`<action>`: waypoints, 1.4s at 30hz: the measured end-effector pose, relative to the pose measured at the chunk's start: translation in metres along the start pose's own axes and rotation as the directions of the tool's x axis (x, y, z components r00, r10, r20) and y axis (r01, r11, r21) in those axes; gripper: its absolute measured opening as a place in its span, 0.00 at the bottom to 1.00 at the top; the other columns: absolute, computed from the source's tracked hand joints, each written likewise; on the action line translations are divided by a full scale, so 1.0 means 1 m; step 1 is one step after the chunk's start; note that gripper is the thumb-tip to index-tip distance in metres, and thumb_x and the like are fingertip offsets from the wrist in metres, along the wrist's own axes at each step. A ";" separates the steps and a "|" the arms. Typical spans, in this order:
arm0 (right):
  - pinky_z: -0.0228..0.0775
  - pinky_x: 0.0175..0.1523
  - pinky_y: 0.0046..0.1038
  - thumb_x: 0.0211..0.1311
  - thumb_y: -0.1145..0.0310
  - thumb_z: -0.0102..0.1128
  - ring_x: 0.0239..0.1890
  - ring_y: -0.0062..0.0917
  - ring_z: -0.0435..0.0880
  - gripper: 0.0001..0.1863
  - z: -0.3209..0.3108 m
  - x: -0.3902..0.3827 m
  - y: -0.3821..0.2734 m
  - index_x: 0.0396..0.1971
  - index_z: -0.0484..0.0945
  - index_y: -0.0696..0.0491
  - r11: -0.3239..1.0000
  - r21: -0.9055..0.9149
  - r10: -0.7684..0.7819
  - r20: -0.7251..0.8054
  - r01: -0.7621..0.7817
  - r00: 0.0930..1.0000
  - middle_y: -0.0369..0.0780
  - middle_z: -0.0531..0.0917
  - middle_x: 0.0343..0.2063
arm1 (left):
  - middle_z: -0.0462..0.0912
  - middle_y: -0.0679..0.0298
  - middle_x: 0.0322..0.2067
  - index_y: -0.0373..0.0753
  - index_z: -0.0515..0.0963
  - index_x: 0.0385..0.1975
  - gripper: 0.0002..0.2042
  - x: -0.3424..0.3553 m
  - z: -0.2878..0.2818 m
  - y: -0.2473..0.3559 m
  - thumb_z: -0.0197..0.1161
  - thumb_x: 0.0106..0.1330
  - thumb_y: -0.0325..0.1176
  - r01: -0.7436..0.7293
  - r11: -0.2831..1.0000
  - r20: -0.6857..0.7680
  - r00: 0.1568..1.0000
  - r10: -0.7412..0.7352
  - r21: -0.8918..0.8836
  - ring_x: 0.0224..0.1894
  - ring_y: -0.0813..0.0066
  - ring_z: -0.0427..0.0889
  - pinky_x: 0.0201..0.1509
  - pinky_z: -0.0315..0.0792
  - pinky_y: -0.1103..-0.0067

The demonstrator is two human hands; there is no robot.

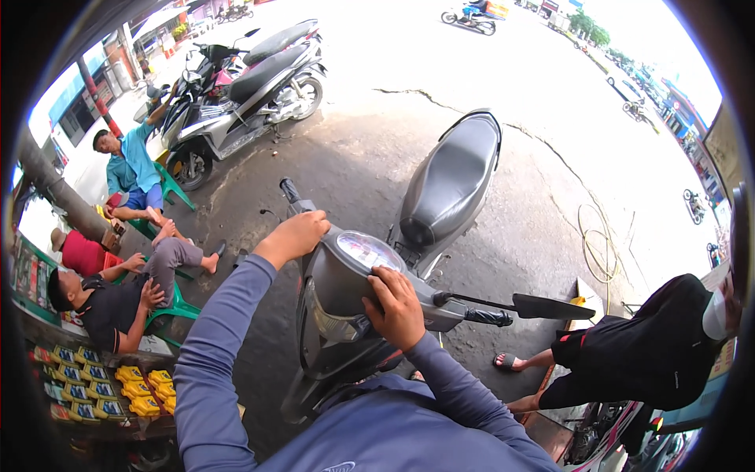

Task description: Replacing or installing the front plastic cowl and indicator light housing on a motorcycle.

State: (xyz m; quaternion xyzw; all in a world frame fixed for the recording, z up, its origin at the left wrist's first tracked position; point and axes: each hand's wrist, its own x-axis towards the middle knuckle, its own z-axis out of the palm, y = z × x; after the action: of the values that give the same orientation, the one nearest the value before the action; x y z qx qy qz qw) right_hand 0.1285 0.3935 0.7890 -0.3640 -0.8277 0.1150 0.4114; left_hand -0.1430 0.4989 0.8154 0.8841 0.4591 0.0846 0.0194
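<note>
A dark grey scooter (338,291) stands with its front toward me. My left hand (297,236) is closed over the side of its handlebar cover, fingers curled over the far edge. My right hand (395,308) grips the same cover beside the round speedometer (368,250), fingertips at the dial's rim and thumb on the front face. Below my hands is the headlight (336,322). A rubber grip (289,189) sticks out at the left; another grip (489,317) and a mirror (553,307) are at the right. Behind them is the black seat (447,185).
Several parked motorbikes (267,79) stand at the far left. Two people (134,169) sit on green chairs (177,311) at the left, near a rack of yellow bottles (141,389). A person in black (641,346) bends at the right. A yellow hose (599,244) lies coiled on the ground.
</note>
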 end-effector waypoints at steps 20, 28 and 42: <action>0.64 0.64 0.43 0.49 0.69 0.68 0.57 0.43 0.75 0.23 -0.002 -0.003 0.002 0.47 0.76 0.58 1.000 0.016 0.014 0.003 -0.014 1.000 0.47 0.77 0.52 | 0.78 0.52 0.34 0.34 0.77 0.27 0.03 0.013 0.005 0.013 0.60 0.57 0.26 0.423 0.905 0.067 0.905 -0.420 -0.038 0.41 0.53 0.81 0.47 0.77 0.65; 0.64 0.64 0.43 0.49 0.69 0.68 0.58 0.43 0.74 0.23 -0.002 0.000 -0.001 0.47 0.76 0.58 1.000 0.026 0.012 0.012 -0.012 1.000 0.47 0.77 0.52 | 0.81 0.55 0.38 0.33 0.81 0.39 0.10 -0.008 -0.005 0.002 0.61 0.58 0.26 0.071 0.994 -0.049 0.996 -0.076 -0.088 0.43 0.55 0.80 0.50 0.74 0.67; 0.61 0.65 0.43 0.52 0.67 0.65 0.60 0.42 0.73 0.22 0.000 0.002 0.002 0.47 0.75 0.58 1.000 -0.010 0.026 0.008 -0.026 1.000 0.47 0.76 0.53 | 0.82 0.55 0.38 0.34 0.80 0.38 0.09 -0.010 0.002 0.011 0.61 0.57 0.25 0.157 0.972 -0.201 0.961 -0.191 -0.175 0.44 0.55 0.80 0.50 0.73 0.68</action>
State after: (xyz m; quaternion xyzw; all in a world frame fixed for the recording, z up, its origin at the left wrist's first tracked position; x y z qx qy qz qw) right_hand 0.1284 0.3961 0.7894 -0.3763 -0.8250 0.1176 0.4048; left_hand -0.1394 0.4844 0.8137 0.8215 0.5264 0.2144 0.0464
